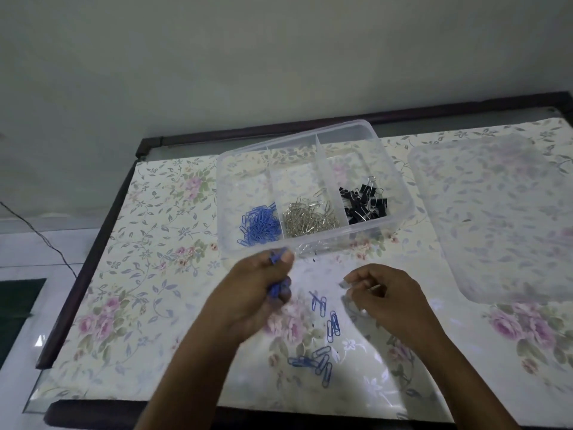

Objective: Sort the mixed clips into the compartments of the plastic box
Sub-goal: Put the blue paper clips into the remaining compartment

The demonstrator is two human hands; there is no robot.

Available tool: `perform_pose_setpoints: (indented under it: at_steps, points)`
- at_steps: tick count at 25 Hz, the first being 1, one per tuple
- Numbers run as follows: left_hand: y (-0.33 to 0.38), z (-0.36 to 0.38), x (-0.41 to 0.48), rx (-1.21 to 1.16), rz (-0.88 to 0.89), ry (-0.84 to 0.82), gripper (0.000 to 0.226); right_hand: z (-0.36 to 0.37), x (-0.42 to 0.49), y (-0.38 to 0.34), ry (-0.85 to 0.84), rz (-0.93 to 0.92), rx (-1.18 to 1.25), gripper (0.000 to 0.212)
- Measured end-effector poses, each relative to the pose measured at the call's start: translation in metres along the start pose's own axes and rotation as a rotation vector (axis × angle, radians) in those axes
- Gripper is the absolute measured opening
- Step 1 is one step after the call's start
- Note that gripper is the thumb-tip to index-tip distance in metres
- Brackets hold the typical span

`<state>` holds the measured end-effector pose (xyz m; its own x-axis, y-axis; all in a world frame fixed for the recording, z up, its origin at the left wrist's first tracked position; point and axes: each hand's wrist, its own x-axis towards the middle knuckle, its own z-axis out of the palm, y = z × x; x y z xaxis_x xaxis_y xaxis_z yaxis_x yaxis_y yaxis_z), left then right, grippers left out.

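Note:
A clear plastic box (235,156) with three compartments stands at the table's far middle. Blue paper clips (259,225) fill its left compartment, silver paper clips (310,217) the middle one, black binder clips (364,203) the right one. My left hand (254,293) grips a bunch of blue paper clips just in front of the box's near wall. My right hand (384,293) hovers to the right with its fingers curled; a thin pale thing shows at its fingertips, too blurred to name. Loose blue paper clips (325,336) lie on the table between and below my hands.
The box's translucent lid (496,212) lies flat on the right of the floral, glass-topped table (148,274). A dark wooden frame edges the table. A wall rises behind, and a thin cable runs down at the far left.

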<state>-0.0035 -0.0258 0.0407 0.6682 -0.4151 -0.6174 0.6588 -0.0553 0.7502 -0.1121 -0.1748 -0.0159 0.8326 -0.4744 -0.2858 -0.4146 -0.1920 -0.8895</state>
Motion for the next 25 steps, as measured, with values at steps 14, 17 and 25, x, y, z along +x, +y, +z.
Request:
perform_pose_setpoints:
  at_steps: [14,17,25]
  points:
    - [0.054,-0.013,0.066,1.249,0.452,0.399,0.028,-0.002,0.002,0.003,-0.005,0.025,0.03,0.021]
    - [0.033,-0.01,0.023,1.07,0.767,0.384,0.012,-0.004,0.001,0.0,-0.009,0.022,0.006,0.02]
    - [-0.079,-0.014,-0.025,1.441,0.288,-0.144,0.089,0.0,0.003,0.004,-0.001,0.009,-0.039,0.018]
